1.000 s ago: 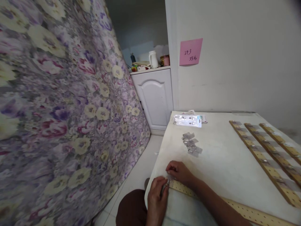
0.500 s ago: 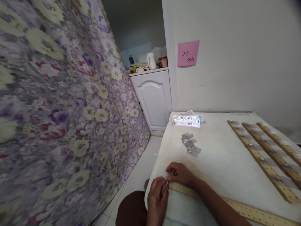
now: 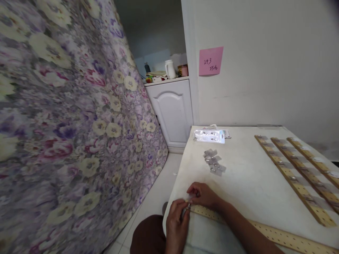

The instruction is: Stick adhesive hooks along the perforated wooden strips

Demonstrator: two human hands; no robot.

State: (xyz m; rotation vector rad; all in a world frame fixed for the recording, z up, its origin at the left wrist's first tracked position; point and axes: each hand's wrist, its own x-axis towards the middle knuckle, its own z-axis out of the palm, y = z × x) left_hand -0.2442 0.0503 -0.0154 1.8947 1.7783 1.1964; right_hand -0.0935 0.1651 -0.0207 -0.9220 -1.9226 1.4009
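Observation:
A long wooden strip with rows of small holes lies along the near side of the table, its left end under my hands. At that end, the thumb and fingers of my left hand pinch a small shiny metal clip. My right hand is closed just beside it, fingers curled over the strip's end. Whatever sits between the right fingertips is too small and hidden to name. Beyond the hands lies a loose pile of small metal clips with clear plastic tabs.
Three wooden strips carrying clips and clear tabs lie at the right of the white table. Clear plastic packaging rests at the back left. A floral curtain hangs left. A white cabinet stands behind.
The view has shifted very slightly. Both hands keep the same place and grip at the strip's end.

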